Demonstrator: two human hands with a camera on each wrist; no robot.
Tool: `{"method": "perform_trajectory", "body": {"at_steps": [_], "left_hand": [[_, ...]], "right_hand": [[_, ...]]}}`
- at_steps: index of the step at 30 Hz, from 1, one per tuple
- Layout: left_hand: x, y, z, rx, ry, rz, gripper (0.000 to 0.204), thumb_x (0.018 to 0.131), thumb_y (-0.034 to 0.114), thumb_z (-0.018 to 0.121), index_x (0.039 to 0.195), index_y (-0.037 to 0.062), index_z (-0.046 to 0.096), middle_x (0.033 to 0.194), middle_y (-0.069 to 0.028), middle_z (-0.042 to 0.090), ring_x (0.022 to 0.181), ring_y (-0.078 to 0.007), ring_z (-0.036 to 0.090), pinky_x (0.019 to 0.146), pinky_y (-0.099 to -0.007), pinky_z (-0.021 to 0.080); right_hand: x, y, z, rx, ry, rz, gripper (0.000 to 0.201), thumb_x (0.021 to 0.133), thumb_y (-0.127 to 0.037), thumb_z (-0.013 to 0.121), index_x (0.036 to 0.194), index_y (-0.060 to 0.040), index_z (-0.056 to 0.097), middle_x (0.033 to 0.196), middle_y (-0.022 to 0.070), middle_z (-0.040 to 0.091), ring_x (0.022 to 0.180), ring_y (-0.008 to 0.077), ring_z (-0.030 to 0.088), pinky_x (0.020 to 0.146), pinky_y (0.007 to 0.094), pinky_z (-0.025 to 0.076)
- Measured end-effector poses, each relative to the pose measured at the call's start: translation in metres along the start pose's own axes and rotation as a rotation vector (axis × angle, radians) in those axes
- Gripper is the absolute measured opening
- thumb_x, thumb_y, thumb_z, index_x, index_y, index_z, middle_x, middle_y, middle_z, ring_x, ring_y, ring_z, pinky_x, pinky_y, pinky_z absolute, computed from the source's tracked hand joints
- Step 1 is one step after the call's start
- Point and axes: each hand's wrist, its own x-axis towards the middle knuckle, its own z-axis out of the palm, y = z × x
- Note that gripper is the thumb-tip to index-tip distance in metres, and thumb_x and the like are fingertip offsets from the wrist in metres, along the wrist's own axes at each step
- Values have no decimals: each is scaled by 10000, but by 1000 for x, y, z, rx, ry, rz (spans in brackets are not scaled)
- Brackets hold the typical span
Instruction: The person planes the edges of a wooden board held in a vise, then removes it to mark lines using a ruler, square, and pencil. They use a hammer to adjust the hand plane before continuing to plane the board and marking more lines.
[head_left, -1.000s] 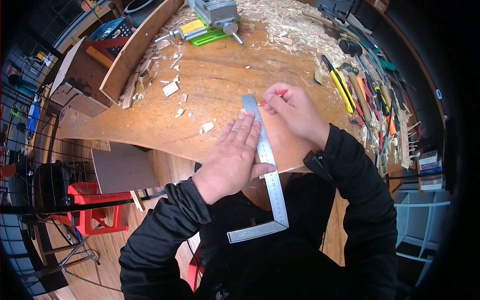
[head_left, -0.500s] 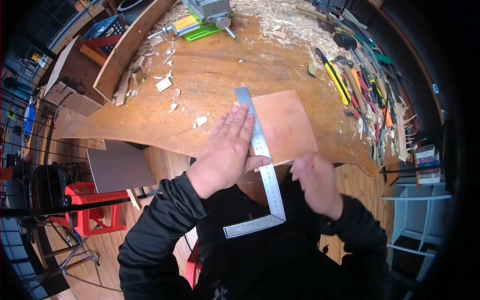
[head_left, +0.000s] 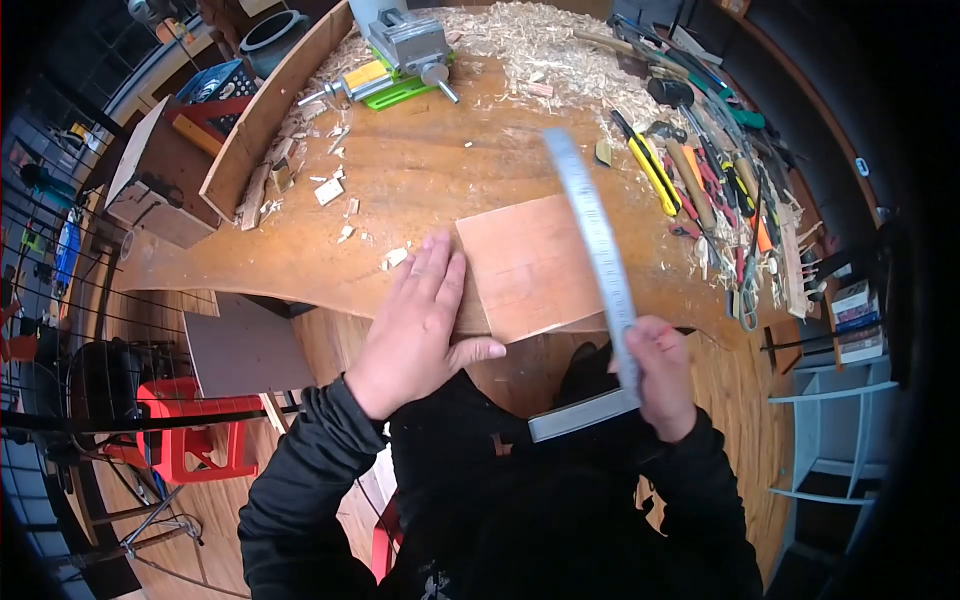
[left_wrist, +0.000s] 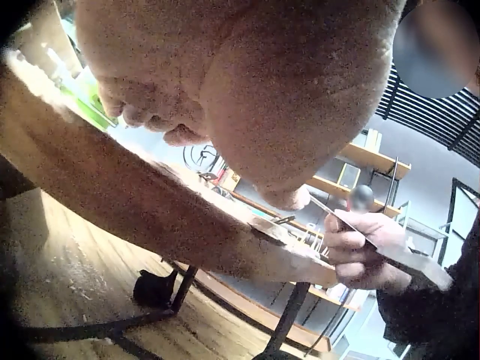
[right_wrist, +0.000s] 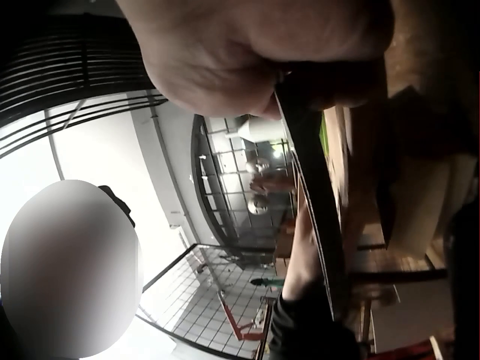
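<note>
A flat, square, reddish-brown board (head_left: 530, 275) lies at the table's near edge. My left hand (head_left: 415, 325) rests beside its left edge with straight fingers, the thumb at the board's near corner. My right hand (head_left: 665, 375) grips a metal try square (head_left: 597, 240) by the blade near its corner. The blade slants up over the board's right side, and the stock (head_left: 583, 415) hangs in front of my lap. A small red spot shows at the right fingers, where the pencil was earlier. In the left wrist view the right fingers (left_wrist: 349, 259) curl round the square.
A grey vise (head_left: 415, 45) on a green base stands at the back, among wood shavings (head_left: 530, 40). Cutters, chisels and other tools (head_left: 700, 170) lie along the right. A wooden box (head_left: 170, 165) sits at the left, with small wood scraps (head_left: 328, 191) on the tabletop.
My right hand has left the board with the red pencil, come down to the near edge and taken the square. The square has lifted and swung right. My left hand has slid off it leftward.
</note>
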Motion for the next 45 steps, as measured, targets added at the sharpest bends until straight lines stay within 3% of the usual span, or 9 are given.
{"method": "perform_trajectory", "body": {"at_steps": [5,9,12,16,18,31,36,40,45], "left_hand": [[-9,10,3,-51,52,60,892,760,493,884,1396,-67,604,1525,-315,517,1455,-513,455,1234,-580,332],[-9,15,16,-34,105,65,708,817,435,858,1331,-17,675,1505,-277,556,1436,-499,485,1215,-580,363],[-10,13,20,-37,120,63,690,820,425,862,1326,-8,683,1503,-259,568,1432,-500,491,1209,-586,369],[-11,13,17,-46,101,57,680,822,408,867,1333,-2,682,1513,-248,564,1440,-501,482,1209,-590,365],[-11,14,17,-37,90,55,681,829,387,868,1353,-1,672,1523,-248,556,1452,-502,466,1214,-590,358],[-14,-1,2,1,-1,-6,610,968,331,733,1469,10,600,1579,-258,494,1518,-515,357,1262,-579,283],[-5,-1,-4,11,-4,-16,604,991,355,707,1463,-4,593,1584,-286,470,1508,-526,365,1247,-589,302],[23,0,-14,54,-12,49,615,993,378,701,1440,-29,593,1577,-291,473,1497,-523,385,1241,-582,315],[59,15,-10,35,-62,157,823,947,517,717,1477,-81,520,1588,-309,450,1498,-494,400,1255,-540,311]], "right_hand": [[-1,-7,-44,3,107,-55,190,1069,-197,631,940,-57,635,728,43,677,615,86,604,590,234,451],[-6,6,-48,11,192,-62,173,1074,-192,623,979,-48,630,742,52,675,622,97,610,600,235,458],[-9,12,-45,22,201,-61,179,1074,-198,627,987,-41,635,754,52,677,636,106,621,616,237,467],[-10,20,-41,38,234,-47,196,1084,-221,615,948,-81,603,700,44,652,560,105,576,537,244,436],[-13,20,-45,64,178,-14,170,1071,-193,632,1001,-38,644,773,46,680,670,106,639,652,247,491],[-19,28,-45,62,130,-2,193,1080,-206,632,980,-43,660,763,56,702,646,95,625,629,243,470],[-25,29,-18,52,118,38,196,1074,-226,638,960,-67,632,731,58,691,608,106,625,584,243,477],[-29,34,23,63,52,61,178,1081,-154,603,1028,2,670,824,87,738,682,103,667,640,255,527],[-18,46,60,58,9,46,208,1098,-173,593,1005,-8,679,822,37,731,698,53,623,647,247,494]]}}
